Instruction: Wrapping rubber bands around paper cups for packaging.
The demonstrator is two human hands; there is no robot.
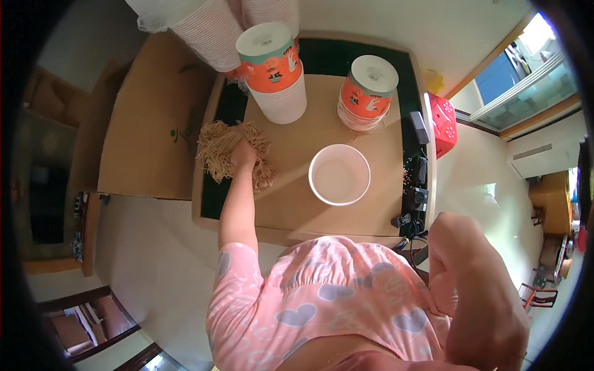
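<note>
My left hand (pixel 244 153) reaches into a tangled heap of beige cord-like strands (pixel 216 154) at the left of the table. Its fingers look closed on some of them, though the fingertips are buried. In front of me stands a white round paper tub (pixel 340 175), upright with its mouth up. Behind it, an orange and green printed tub (pixel 366 96) stands upside down, with pale strands or rims around its lower part. Another printed tub (pixel 270 62) tops an upside-down white stack at the back left. My right arm (pixel 467 278) is bent close to me, its hand out of view.
Tall stacks of white tubs (pixel 207 34) rise at the back left beside a large cardboard box (pixel 151 123). A cardboard sheet (pixel 288 207) covers the table's middle. Black adapters and cables (pixel 419 198) lie along its right edge, near a red stool (pixel 444 127).
</note>
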